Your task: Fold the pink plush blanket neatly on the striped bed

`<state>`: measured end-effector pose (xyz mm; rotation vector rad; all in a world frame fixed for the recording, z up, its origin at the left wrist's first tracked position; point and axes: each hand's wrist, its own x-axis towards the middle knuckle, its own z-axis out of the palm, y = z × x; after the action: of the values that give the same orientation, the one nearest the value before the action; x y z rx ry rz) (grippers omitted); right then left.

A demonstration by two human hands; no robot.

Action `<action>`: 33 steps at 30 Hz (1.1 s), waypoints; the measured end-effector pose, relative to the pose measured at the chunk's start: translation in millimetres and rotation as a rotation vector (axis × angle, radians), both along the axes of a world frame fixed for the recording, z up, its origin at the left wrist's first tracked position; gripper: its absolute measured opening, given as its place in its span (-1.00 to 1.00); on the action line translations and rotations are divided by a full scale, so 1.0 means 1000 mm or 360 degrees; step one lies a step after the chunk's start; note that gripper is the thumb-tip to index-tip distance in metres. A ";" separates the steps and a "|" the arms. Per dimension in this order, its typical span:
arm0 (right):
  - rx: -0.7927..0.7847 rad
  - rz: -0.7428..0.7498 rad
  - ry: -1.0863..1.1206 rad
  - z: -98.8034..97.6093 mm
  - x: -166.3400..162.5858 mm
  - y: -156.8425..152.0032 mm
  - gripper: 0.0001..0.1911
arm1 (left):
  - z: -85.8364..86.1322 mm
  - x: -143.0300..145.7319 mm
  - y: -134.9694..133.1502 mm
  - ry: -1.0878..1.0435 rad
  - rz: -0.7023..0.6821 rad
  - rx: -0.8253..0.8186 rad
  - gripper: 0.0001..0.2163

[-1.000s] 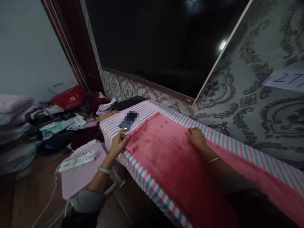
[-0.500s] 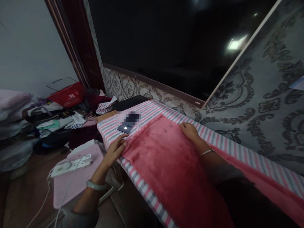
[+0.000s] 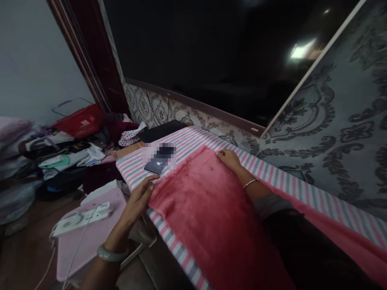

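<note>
A red and pink plush cloth [image 3: 199, 201] lies spread over a striped ironing-board-like surface, its far edge folded or hemmed. At the cloth's left edge is my left hand [image 3: 140, 197], closed on the fabric with the index finger reaching forward. My right hand [image 3: 229, 161] pinches the far right corner, fingers curled. Just beyond my left fingers rests a dark phone [image 3: 154, 166], partly blurred out by a pixelated patch. Part of the cloth near me is dark and shaded by my right sleeve.
Pink, grey and white striped cover [image 3: 178, 141] runs along the wall below a large dark screen [image 3: 211, 52]. On the left, a power strip [image 3: 81, 219] with cables sits on a pink stool-like top [image 3: 75, 249]. Piled clothes [image 3: 66, 161] and a red basket [image 3: 81, 121] stand behind.
My right hand has shifted slightly left and up along the cloth's far corner. My left hand has moved a little left and down in view, as the whole view shifted slightly.
</note>
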<state>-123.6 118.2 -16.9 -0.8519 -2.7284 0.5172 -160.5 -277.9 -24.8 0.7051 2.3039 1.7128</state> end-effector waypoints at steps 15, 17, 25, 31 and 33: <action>-0.0092 0.0113 0.0051 0.001 0.045 0.013 -0.73 | -0.013 0.005 0.007 0.0113 0.0054 0.0095 -0.57; 0.0024 0.0129 0.0039 -0.004 0.095 0.031 -0.73 | -0.011 0.005 0.008 0.0111 0.0052 0.0123 -0.57; 0.0122 -0.0116 -0.0106 -0.016 0.232 0.075 -0.71 | -0.007 0.002 0.009 0.0136 0.0058 0.0122 -0.54; 0.0600 -0.0258 -0.0112 -0.015 0.276 0.043 -0.54 | -0.006 0.002 0.015 0.0157 0.0154 0.0153 -0.48; 0.0644 -0.0133 -0.0047 -0.013 0.303 0.024 -0.54 | -0.005 0.003 0.018 0.0154 0.0192 0.0150 -0.47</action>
<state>179.5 142.6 -30.1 -0.8608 -2.6681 -0.0673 -157.6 -260.1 -29.4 0.6935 2.3881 1.8906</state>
